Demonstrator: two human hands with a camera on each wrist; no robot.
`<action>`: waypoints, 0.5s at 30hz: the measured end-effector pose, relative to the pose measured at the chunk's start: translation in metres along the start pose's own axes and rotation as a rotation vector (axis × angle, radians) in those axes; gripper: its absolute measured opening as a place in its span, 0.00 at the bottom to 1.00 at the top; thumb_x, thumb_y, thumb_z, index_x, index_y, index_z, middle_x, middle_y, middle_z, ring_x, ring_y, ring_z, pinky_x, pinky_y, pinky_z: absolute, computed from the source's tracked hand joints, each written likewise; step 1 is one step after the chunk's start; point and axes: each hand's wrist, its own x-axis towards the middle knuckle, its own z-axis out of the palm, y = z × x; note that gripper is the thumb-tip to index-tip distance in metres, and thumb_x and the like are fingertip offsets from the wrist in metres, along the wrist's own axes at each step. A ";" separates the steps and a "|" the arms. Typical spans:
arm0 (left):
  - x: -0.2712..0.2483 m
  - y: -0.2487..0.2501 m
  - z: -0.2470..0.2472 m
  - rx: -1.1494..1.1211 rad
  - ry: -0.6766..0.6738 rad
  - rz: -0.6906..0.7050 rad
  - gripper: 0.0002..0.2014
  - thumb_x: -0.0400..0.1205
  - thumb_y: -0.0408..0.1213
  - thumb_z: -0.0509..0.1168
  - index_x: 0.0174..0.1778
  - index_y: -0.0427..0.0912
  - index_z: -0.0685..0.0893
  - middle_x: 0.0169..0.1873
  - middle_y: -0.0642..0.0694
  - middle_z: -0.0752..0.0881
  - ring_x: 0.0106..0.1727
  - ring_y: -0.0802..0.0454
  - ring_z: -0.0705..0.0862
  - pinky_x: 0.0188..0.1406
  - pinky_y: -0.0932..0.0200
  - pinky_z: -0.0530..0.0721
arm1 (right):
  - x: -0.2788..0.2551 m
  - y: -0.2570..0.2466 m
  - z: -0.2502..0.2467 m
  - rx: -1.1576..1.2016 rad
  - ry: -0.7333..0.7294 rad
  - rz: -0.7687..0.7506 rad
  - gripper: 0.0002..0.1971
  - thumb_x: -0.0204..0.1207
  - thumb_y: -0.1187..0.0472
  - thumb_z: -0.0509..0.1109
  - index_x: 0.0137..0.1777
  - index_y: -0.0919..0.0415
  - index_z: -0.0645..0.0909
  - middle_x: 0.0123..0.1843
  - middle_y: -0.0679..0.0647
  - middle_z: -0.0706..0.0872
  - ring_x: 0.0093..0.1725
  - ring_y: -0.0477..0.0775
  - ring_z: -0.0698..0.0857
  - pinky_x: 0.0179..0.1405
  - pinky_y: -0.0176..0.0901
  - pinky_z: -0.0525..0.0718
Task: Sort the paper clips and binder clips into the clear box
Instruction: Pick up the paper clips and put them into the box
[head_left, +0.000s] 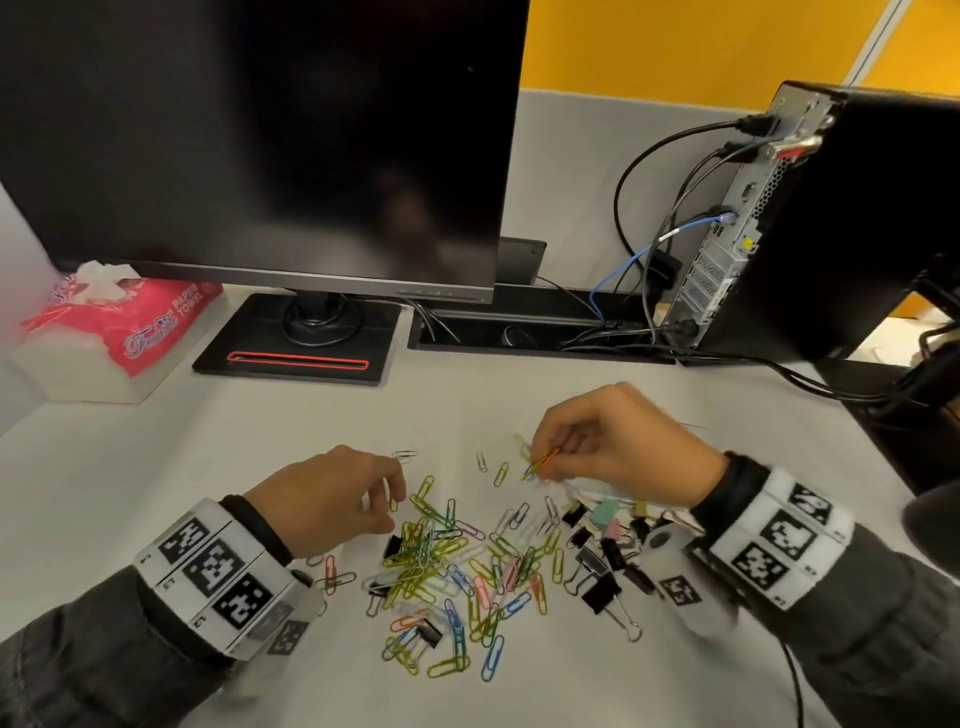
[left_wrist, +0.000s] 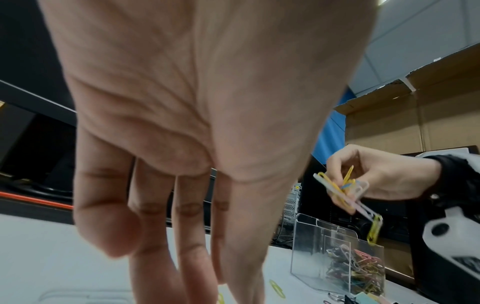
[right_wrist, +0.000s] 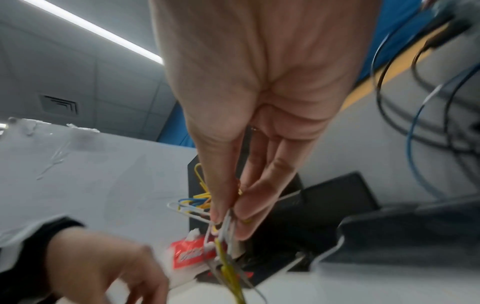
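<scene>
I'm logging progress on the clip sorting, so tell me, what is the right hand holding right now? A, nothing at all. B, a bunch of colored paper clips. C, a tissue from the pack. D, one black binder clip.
B: the right hand pinches a bunch of colored paper clips above the clear box, with a few dangling from its grip.
</scene>
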 end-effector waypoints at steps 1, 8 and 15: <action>0.000 -0.001 0.000 -0.003 0.002 0.000 0.08 0.79 0.44 0.68 0.53 0.56 0.80 0.42 0.59 0.84 0.42 0.62 0.82 0.45 0.63 0.82 | -0.005 0.002 -0.013 -0.014 0.049 -0.009 0.05 0.68 0.64 0.80 0.43 0.57 0.88 0.37 0.50 0.92 0.36 0.42 0.89 0.45 0.36 0.88; 0.003 -0.001 0.003 0.012 0.003 0.031 0.07 0.80 0.46 0.67 0.53 0.58 0.80 0.40 0.60 0.84 0.43 0.62 0.82 0.44 0.66 0.82 | -0.040 0.042 -0.063 -0.376 0.357 -0.087 0.04 0.69 0.67 0.78 0.41 0.58 0.88 0.36 0.46 0.90 0.34 0.41 0.88 0.40 0.38 0.88; 0.004 0.001 0.007 0.012 -0.014 0.059 0.07 0.80 0.47 0.67 0.53 0.59 0.80 0.40 0.59 0.84 0.40 0.62 0.82 0.42 0.68 0.80 | -0.055 0.082 -0.043 -0.662 0.255 -0.137 0.08 0.69 0.68 0.77 0.47 0.57 0.88 0.42 0.51 0.89 0.38 0.54 0.88 0.37 0.51 0.90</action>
